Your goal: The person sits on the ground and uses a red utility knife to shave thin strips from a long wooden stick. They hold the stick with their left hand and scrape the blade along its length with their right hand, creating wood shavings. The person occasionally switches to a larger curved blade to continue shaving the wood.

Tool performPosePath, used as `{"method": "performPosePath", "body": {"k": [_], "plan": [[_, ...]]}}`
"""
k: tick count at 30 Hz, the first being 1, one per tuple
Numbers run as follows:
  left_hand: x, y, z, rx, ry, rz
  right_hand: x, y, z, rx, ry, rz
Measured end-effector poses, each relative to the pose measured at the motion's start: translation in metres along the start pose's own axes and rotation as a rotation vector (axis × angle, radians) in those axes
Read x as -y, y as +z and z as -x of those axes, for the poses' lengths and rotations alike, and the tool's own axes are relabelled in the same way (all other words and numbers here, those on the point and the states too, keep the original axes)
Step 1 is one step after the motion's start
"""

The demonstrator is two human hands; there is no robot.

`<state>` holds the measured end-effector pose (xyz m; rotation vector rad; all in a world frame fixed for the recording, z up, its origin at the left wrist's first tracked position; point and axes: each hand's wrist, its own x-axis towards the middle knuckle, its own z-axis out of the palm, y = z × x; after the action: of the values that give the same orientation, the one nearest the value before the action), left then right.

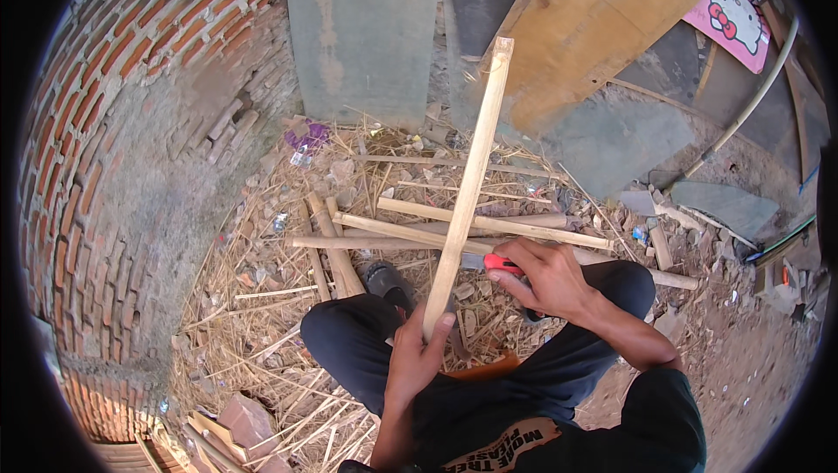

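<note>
My left hand (412, 358) is closed around the lower end of a long, pale split-bamboo strip (475, 163). The strip slants up and away between my knees, its far end raised well above the ground. In my right hand (552, 277), fingers wrapped round the grip, is a knife with a red handle (501, 263). Its short blade points left and meets or lies just behind the strip's right edge; I cannot tell if it touches. More bamboo pieces (497, 222) lie crossed on the ground beyond my knees.
Straw-like shavings and rubble (262, 298) cover the ground. A brick wall (96, 167) rises on the left. Grey panels (362, 45) and a brown board (602, 19) lean at the back. A pale hose (742, 115) curves at the right, near a pink panel (733, 19).
</note>
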<state>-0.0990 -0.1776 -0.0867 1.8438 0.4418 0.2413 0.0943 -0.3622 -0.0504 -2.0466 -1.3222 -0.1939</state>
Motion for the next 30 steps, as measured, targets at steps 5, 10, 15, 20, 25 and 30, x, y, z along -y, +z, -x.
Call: {"method": "performPosePath", "body": {"k": [5, 10, 15, 20, 25, 30], "plan": [[-0.014, 0.008, -0.004, 0.030, 0.019, -0.029, 0.011, 0.025, 0.011, 0.013, -0.023, -0.030], [-0.016, 0.012, -0.006, -0.009, 0.054, -0.100, 0.016, 0.031, 0.014, 0.037, -0.065, -0.045], [-0.020, 0.013, -0.004, -0.009, 0.027, -0.092, 0.017, 0.029, 0.016, 0.067, -0.071, 0.009], [-0.021, 0.011, -0.003, -0.007, 0.022, -0.067, 0.020, 0.026, 0.014, 0.042, -0.087, 0.032], [-0.024, 0.011, -0.003, -0.007, 0.012, -0.063, 0.018, 0.021, 0.013, 0.033, -0.072, 0.030], [-0.021, 0.010, 0.015, 0.064, -0.109, -0.082, -0.022, 0.000, -0.006, -0.181, 0.153, 0.050]]}}
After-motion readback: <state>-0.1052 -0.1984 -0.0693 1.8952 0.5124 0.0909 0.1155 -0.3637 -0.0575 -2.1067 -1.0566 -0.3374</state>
